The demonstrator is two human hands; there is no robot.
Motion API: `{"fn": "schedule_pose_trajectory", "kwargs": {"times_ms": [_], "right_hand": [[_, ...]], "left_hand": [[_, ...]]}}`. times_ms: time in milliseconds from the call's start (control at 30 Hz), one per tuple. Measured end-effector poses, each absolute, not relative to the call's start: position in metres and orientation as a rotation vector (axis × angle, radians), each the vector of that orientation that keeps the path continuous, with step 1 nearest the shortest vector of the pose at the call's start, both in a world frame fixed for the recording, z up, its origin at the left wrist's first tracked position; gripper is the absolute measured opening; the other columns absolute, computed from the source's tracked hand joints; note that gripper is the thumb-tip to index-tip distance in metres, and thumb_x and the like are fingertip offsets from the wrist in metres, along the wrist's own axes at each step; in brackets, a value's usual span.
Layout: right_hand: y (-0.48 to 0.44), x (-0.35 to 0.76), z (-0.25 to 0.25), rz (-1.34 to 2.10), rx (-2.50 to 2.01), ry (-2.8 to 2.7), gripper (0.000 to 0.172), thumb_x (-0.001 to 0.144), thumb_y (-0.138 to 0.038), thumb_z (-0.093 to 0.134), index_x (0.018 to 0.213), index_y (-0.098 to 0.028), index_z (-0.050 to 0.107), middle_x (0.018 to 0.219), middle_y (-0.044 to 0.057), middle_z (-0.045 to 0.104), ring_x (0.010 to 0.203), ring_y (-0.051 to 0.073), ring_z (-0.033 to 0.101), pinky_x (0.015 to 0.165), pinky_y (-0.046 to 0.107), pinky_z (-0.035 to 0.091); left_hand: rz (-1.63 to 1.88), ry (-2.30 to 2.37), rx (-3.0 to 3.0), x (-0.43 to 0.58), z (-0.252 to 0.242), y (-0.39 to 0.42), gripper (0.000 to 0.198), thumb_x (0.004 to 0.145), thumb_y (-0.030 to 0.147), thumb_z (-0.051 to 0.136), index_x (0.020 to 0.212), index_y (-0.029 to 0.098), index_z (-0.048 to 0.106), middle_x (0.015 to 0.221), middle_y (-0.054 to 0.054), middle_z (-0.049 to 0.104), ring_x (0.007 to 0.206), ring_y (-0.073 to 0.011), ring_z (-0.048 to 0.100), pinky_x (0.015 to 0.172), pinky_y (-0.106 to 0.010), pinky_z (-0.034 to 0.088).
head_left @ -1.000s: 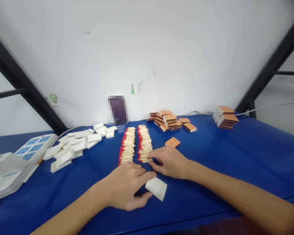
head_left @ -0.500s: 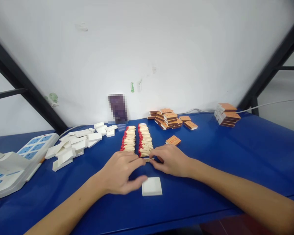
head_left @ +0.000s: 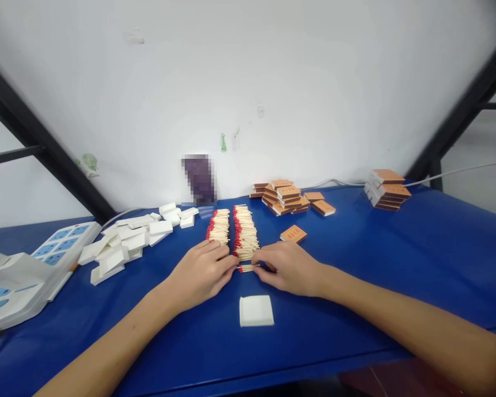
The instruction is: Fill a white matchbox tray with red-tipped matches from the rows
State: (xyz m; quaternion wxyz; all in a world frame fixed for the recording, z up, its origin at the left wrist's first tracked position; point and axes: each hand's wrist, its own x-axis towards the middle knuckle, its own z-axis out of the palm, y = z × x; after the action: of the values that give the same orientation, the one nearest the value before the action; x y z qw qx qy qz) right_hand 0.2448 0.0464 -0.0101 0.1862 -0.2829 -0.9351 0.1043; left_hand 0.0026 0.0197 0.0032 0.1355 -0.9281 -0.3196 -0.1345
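Observation:
A small bunch of red-headed matches [head_left: 245, 268] lies crosswise between my hands, just in front of two long rows of matches. My right hand [head_left: 287, 268] pinches the bare wooden ends between thumb and forefinger. At the red heads, my left hand [head_left: 206, 271] has its thumb and forefinger closed, with the other fingers curled beside the left row of matches [head_left: 220, 225]. The right row of matches [head_left: 245, 234] stands directly behind the bunch. Closer to me, a white matchbox tray [head_left: 257, 311] rests on the blue table [head_left: 314, 342], touched by neither hand.
White trays [head_left: 122, 242] are heaped at left, beside a white and blue plastic case [head_left: 62, 259]. Orange matchboxes [head_left: 287, 193] pile up by the wall, with one matchbox [head_left: 293, 234] behind my right hand and a matchbox stack [head_left: 386, 190] at far right.
My left hand has moved away from the white tray, up to the match heads, and its thumb and forefinger have closed. My right hand stays at the wooden ends.

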Motion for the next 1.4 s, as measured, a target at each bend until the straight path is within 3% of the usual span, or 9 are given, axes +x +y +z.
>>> {"fn": "schedule_pose_trajectory", "kwargs": {"times_ms": [500, 1200, 1400], "right_hand": [[0.0446, 0.2448, -0.0068, 0.335, -0.800, -2.614, 0.009, 0.087, -0.016, 0.055, 0.086, -0.018, 0.064, 0.077, 0.001, 0.066, 0.066, 0.012, 0.054, 0.060, 0.024, 0.032], [0.0433, 0.2448, -0.0048, 0.342, -0.791, -2.639, 0.012, 0.091, -0.019, 0.052, 0.090, -0.018, 0.064, 0.080, 0.002, 0.067, 0.069, 0.014, 0.057, 0.062, 0.025, 0.032], [0.0449, 0.2462, -0.0063, 0.326, -0.870, -2.613, 0.015, 0.086, -0.010, 0.049, 0.089, -0.018, 0.060, 0.078, 0.001, 0.066, 0.068, 0.014, 0.055, 0.061, 0.025, 0.029]], "left_hand": [[-0.384, -0.925, -2.739, 0.0024, 0.0053, 0.0183, 0.020, 0.097, 0.017, 0.046, 0.092, 0.018, 0.065, 0.079, -0.003, 0.057, 0.073, -0.0180, 0.054, 0.069, -0.033, 0.039], [-0.417, -0.953, -2.730, 0.0109, 0.0034, 0.0154, 0.023, 0.098, 0.019, 0.044, 0.090, 0.017, 0.065, 0.080, -0.004, 0.061, 0.074, -0.0188, 0.056, 0.073, -0.035, 0.041], [-0.403, -0.980, -2.733, 0.0103, 0.0030, 0.0144, 0.021, 0.096, 0.018, 0.045, 0.091, 0.017, 0.065, 0.081, -0.004, 0.061, 0.075, -0.0193, 0.056, 0.073, -0.035, 0.041]]}}
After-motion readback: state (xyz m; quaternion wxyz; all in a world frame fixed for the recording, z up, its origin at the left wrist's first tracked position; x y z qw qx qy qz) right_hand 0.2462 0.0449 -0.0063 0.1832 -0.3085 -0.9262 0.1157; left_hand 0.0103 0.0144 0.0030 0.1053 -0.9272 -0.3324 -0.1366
